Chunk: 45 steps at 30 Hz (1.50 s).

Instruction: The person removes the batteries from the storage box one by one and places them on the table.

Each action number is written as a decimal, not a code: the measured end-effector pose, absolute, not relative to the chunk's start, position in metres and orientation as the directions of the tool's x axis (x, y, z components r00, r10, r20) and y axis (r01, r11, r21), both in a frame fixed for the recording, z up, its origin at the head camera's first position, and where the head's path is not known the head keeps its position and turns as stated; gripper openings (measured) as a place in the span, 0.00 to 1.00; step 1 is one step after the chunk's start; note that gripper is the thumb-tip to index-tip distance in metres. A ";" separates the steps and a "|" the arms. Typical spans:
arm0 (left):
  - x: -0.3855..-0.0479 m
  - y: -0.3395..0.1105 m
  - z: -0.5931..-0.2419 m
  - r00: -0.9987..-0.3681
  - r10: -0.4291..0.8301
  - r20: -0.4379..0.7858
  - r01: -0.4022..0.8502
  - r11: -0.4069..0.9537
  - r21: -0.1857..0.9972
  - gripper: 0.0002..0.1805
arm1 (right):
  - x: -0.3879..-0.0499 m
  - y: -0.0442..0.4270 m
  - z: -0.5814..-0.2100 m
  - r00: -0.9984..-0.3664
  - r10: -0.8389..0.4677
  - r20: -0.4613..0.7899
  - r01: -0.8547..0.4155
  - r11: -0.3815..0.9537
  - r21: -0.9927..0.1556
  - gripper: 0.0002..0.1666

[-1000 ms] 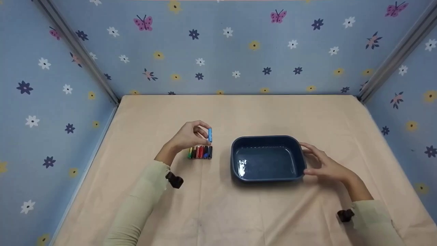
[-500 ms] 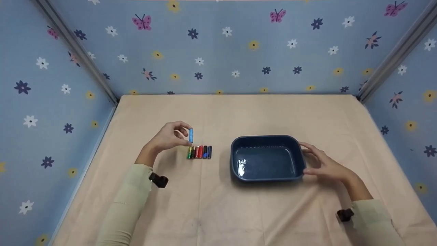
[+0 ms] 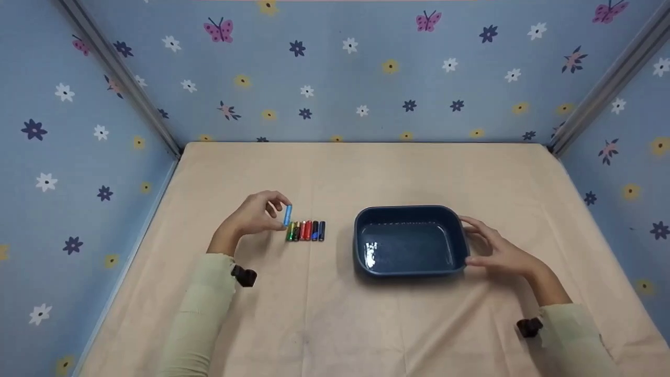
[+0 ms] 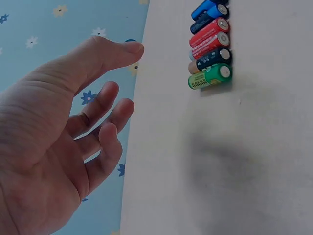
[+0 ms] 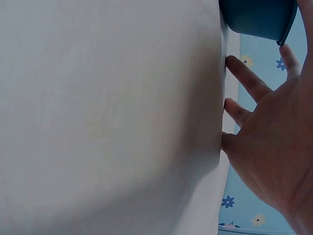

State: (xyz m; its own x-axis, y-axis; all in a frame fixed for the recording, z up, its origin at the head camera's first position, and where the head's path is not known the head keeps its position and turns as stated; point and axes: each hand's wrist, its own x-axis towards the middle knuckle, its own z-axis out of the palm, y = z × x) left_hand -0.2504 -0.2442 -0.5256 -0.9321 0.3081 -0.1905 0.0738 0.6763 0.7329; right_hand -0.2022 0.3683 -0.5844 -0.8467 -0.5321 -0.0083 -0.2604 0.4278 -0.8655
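My left hand (image 3: 255,213) pinches a light blue battery (image 3: 288,215) upright between thumb and fingers, at the left end of a row of batteries (image 3: 305,231). Green, black, red and blue ones lie side by side there. Seen from the left wrist, the thumb hides nearly all of the held battery, while the green battery (image 4: 210,76) is the row's nearest. My right hand (image 3: 501,253) touches the right side of a dark blue rectangular dish (image 3: 411,273), thumb and fingers spread. In the right wrist view those fingers look fairly straight beside the dish (image 5: 259,19).
A peach cloth (image 3: 335,314) with creases covers the table. Blue flowered panels (image 3: 335,68) enclose the back and both sides. The dish stands to the right of the battery row, with a gap of cloth between them.
My left hand has carried the light blue battery leftward from above the row's right end to its left end, then lowered it slightly. The right hand and the dish have stayed put.
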 end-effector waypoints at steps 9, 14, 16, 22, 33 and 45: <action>-0.249 -0.249 -0.549 -0.931 0.293 -0.216 0.040 0.674 0.737 0.28 | -0.203 0.368 -0.583 -0.846 -0.533 -0.002 -0.273 0.436 -0.858 0.57; -0.249 -0.252 -0.565 -0.938 0.258 -0.233 0.003 0.677 0.736 0.28 | -0.203 0.369 -0.585 -0.847 -0.532 -0.002 -0.273 0.438 -0.856 0.57; -0.248 -0.253 -0.569 -0.935 0.250 -0.251 -0.015 0.681 0.732 0.29 | -0.203 0.369 -0.585 -0.848 -0.531 0.001 -0.278 0.442 -0.853 0.57; -0.248 -0.252 -0.576 -0.927 0.241 -0.287 -0.044 0.691 0.722 0.29 | -0.203 0.370 -0.584 -0.850 -0.527 -0.006 -0.276 0.456 -0.846 0.57; -0.247 -0.252 -0.580 -0.928 0.269 -0.259 0.006 0.704 0.711 0.28 | -0.202 0.370 -0.584 -0.849 -0.528 -0.018 -0.263 0.453 -0.852 0.57; -0.246 -0.250 -0.580 -0.927 0.251 -0.277 -0.025 0.697 0.716 0.30 | -0.204 0.371 -0.586 -0.845 -0.534 0.009 -0.285 0.437 -0.853 0.57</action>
